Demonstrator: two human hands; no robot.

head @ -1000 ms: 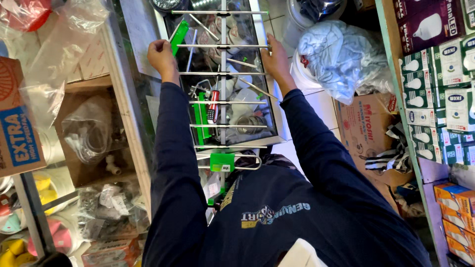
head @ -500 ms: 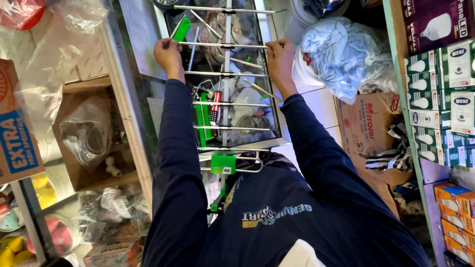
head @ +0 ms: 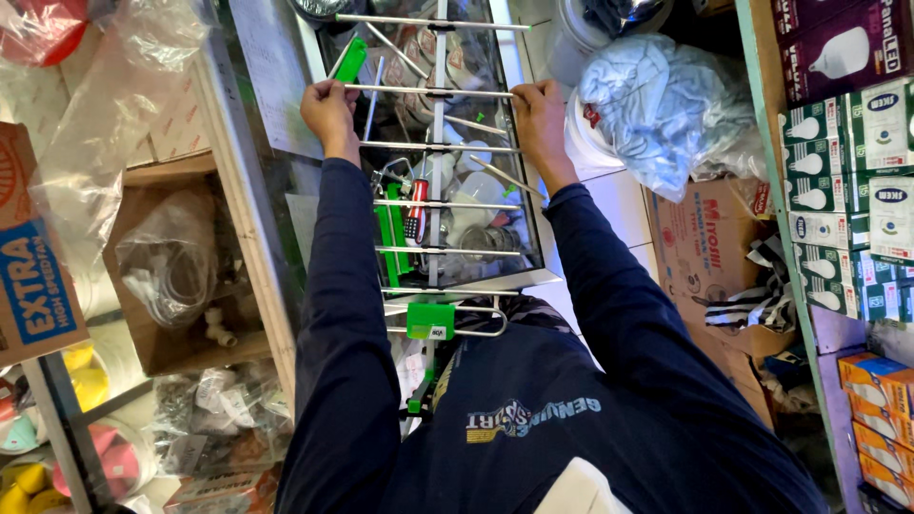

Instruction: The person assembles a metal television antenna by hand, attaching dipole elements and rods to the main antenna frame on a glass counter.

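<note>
Metal antenna with thin crossbars and green plastic clips lies over a glass counter, running near to far. Left hand is closed around one end of a far crossbar, right hand closed around its other end. Under the glass: cups and small hardware. Clear plastic bag of pale blue cloth sits right of the antenna. Brown carton below it. Bulb boxes, green-white and purple, stack on the right shelf. Left, open cardboard box holds bagged cable.
</note>
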